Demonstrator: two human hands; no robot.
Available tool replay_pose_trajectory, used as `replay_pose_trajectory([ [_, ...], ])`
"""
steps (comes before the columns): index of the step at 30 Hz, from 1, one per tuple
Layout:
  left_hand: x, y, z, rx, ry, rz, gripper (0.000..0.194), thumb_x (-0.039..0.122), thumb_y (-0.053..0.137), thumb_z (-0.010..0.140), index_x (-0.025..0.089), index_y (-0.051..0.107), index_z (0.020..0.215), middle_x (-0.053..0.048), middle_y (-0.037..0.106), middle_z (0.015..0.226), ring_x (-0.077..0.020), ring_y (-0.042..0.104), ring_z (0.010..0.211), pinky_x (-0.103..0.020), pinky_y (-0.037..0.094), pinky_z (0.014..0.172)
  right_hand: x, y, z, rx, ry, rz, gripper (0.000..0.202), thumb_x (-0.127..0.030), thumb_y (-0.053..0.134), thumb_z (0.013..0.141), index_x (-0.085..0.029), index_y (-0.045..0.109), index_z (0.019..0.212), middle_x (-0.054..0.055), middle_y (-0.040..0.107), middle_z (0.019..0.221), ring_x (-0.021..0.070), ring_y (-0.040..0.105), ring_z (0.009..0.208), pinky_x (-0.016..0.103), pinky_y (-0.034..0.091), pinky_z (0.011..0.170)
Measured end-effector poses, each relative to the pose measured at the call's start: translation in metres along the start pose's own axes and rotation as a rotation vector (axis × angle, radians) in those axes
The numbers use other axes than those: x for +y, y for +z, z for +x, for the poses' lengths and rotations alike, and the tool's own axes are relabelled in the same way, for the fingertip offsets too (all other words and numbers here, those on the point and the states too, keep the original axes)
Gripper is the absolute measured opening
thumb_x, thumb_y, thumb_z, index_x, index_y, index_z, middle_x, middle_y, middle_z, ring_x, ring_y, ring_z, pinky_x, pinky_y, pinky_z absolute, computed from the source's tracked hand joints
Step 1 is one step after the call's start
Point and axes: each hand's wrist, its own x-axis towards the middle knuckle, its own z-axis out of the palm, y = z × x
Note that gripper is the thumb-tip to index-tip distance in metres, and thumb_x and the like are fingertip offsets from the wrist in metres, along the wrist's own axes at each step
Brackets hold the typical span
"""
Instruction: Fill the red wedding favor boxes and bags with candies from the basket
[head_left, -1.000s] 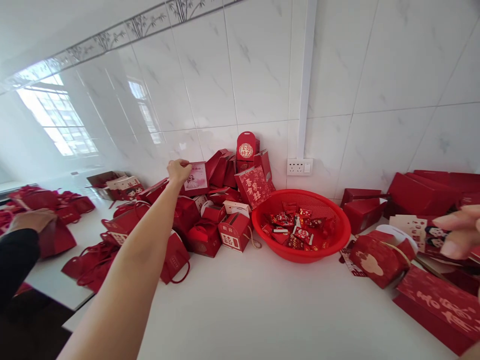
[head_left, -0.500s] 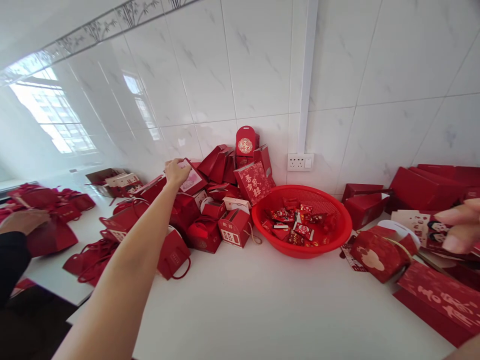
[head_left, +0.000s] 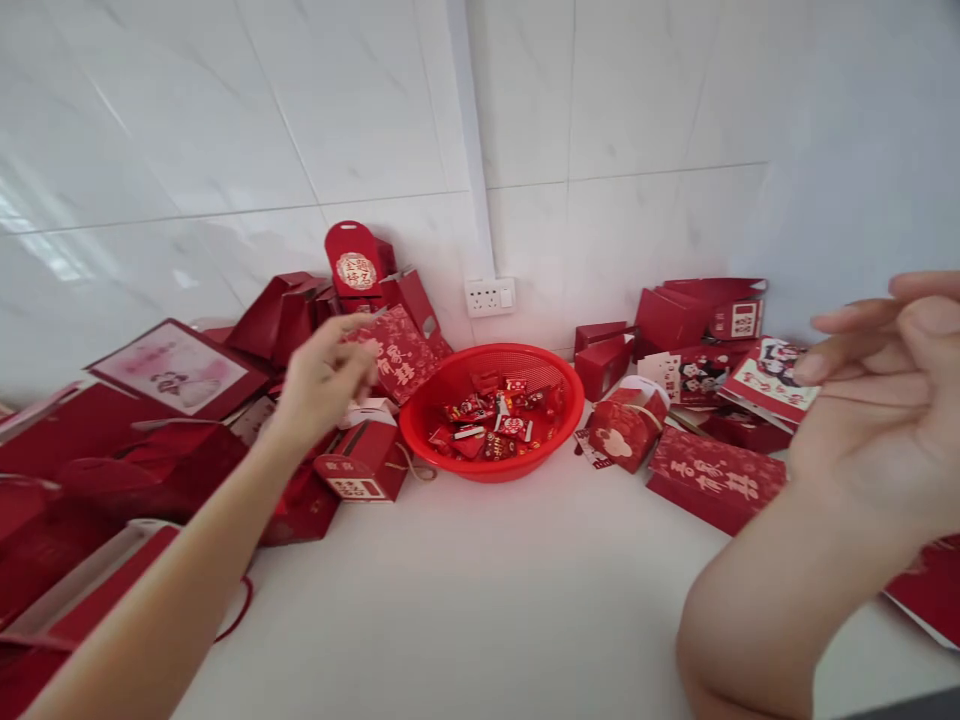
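Red rectangular cardboard box with pale characters (head_left: 401, 355) leans behind the loosely spread left hand (head_left: 319, 380); well apart, right hand (head_left: 885, 410) is near a white-and-red printed box (head_left: 772, 372), its grip I cannot tell

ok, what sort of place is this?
Probably an indoor workroom, though the wider room is out of view: white tabletop against a tiled wall, with red boxes heaped on it.

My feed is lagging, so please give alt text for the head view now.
The left hand, fingers loosely curled, is in front of red gift boxes, left of a red basket of small wrapped packets; the right hand is raised near a cartoon-printed box or card, contact unclear. More boxes flank the basket on a white table.
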Motion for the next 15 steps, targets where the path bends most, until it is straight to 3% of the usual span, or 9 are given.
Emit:
replay_pose_trajectory([
  [1,0.005,0.016,-0.012,-0.085,0.054,-0.035,0.039,0.039,0.063,0.086,0.021,0.061,0.120,0.004,0.062,0.068,-0.0106,0.054,0.046,-0.022,0.045,0.046,0.001,0.000,0.002,0.070,-0.076,0.002,0.017,-0.014,0.062,0.071,-0.023,0.076,0.071,0.000,0.053,0.061,0.0172,0.062,0.055,0.030,0.033,0.034],
  [3,0.010,0.049,-0.034,-0.248,0.187,-0.040,0.030,0.039,0.063,0.088,0.021,0.067,0.112,-0.003,0.071,0.087,-0.0157,0.069,0.068,-0.027,0.057,0.066,0.001,-0.001,0.005,0.151,-0.159,0.007,0.021,-0.011,0.058,0.071,-0.021,0.077,0.070,-0.001,0.054,0.060,0.0164,0.063,0.053,0.028,0.032,0.033],
  [5,0.010,0.079,-0.052,-0.366,0.301,-0.021,0.023,0.037,0.058,0.093,0.021,0.073,0.097,-0.008,0.074,0.102,-0.0211,0.072,0.096,-0.031,0.057,0.088,-0.001,-0.002,0.006,0.146,-0.142,0.012,0.026,-0.009,0.056,0.072,-0.023,0.078,0.072,-0.001,0.055,0.061,0.0164,0.064,0.053,0.028,0.034,0.034],
  [8,0.003,0.111,-0.071,-0.472,0.322,-0.016,0.026,0.036,0.054,0.098,0.021,0.075,0.101,-0.009,0.075,0.109,-0.0213,0.070,0.104,-0.031,0.055,0.096,-0.004,-0.004,0.005,0.167,-0.127,0.030,0.029,-0.007,0.055,0.071,-0.025,0.077,0.070,-0.002,0.055,0.059,0.0161,0.065,0.054,0.028,0.037,0.035],
  [11,-0.002,0.126,-0.082,-0.557,0.283,0.069,0.030,0.036,0.049,0.101,0.022,0.075,0.106,-0.007,0.076,0.110,-0.0207,0.071,0.102,-0.031,0.055,0.092,-0.007,-0.003,0.004,0.161,-0.109,0.040,0.026,-0.006,0.056,0.071,-0.023,0.076,0.069,-0.002,0.055,0.055,0.0154,0.063,0.052,0.027,0.036,0.036],
  [15,-0.002,0.130,-0.088,-0.556,0.271,0.212,0.031,0.037,0.047,0.102,0.024,0.075,0.109,-0.005,0.076,0.109,-0.0216,0.072,0.098,-0.030,0.054,0.085,-0.008,0.005,0.000,0.085,-0.084,0.058,0.021,-0.008,0.058,0.072,-0.021,0.075,0.070,-0.003,0.060,0.057,0.0134,0.062,0.049,0.026,0.034,0.036],
])
